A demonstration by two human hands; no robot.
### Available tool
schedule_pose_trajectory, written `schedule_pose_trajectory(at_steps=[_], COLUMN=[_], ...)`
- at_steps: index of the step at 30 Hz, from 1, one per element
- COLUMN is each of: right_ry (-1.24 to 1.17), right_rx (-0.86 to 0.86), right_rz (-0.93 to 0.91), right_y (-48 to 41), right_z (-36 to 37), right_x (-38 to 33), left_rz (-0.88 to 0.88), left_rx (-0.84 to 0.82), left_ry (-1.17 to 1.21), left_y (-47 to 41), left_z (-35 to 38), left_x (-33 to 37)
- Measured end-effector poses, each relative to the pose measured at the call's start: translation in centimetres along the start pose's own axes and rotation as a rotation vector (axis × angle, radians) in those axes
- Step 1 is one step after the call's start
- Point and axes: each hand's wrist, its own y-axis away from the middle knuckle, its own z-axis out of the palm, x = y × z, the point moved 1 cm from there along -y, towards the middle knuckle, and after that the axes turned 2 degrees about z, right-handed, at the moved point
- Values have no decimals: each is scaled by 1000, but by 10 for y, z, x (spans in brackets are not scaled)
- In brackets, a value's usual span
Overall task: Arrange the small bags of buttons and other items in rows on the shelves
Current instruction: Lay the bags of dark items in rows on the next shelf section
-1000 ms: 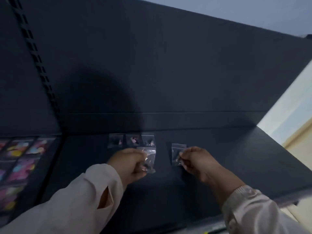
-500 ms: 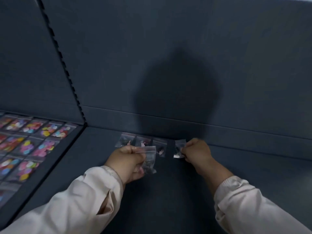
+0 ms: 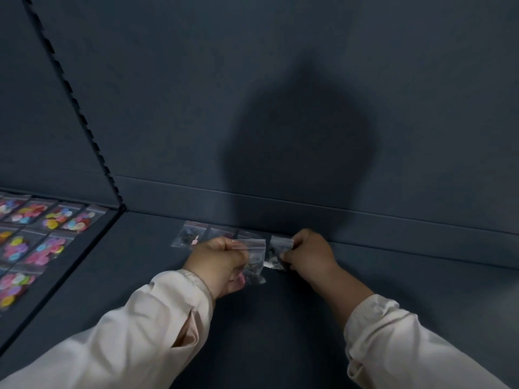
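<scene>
A short row of small clear bags (image 3: pixel 188 235) with dark items lies along the back of the dark shelf (image 3: pixel 140 265). My left hand (image 3: pixel 217 265) grips a small bundle of clear bags (image 3: pixel 254 262) just in front of that row. To its right, my right hand (image 3: pixel 307 254) pinches one clear bag (image 3: pixel 276 252) with dark contents, holding it low over the shelf at the row's right end. Whether this bag touches the shelf is not clear.
The neighbouring shelf on the left holds rows of bags of colourful buttons (image 3: pixel 36 240), behind a raised dark divider edge (image 3: pixel 67 265). A slotted upright (image 3: pixel 75 108) runs up the dark back panel (image 3: pixel 280 80). Bare shelf surface stretches to the right of my hands.
My right hand has carried its bag back and left toward the row's right end. The view has swung left and down, bringing the colourful button bags into sight. My left hand keeps its bundle.
</scene>
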Motion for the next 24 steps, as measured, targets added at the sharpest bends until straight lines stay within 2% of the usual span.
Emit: schedule_pose_trajectory(at_steps=[4,7,8,9,11,13,15,17,19,21,23,24], right_ry=[10,63,7,-121,-416,-546,-564,-555,-510,-406,-164,24], right_rx=[-32,72,90,49,-182,-365,-382,-295,-190,-111,-11,57], right_rz=[11,-20,-25,-19,19,8,-25,5,58,75,22,-32], right_y=[3,12,18,26,45,58,61,56,48,38,32,32], right_z=[-5,-19,-25,-30,-36,-39,-43,-48,-52,-57,-61,-63], right_x=[0,-4,-8,-12,-19,-19,-11,-3,5,15,25,30], left_rz=[-2,8,15,21,46,78,106,155,335,593,767,787], left_rx=[-2,-5,-6,-5,-3,-22,-49,-56,-13,9,-33,-74], left_ry=[-21,-21,-22,-25,-49,-82,-111,-175,-460,-879,-1209,-1311], left_y=[-3,-4,-5,-6,-9,-11,-12,-14,-20,-19,-21,-19], left_z=[9,16,19,22,29,36,45,49,46,40,35,34], left_x=[-1,2,2,2,0,-2,-5,-11,-18,-22,-30,-32])
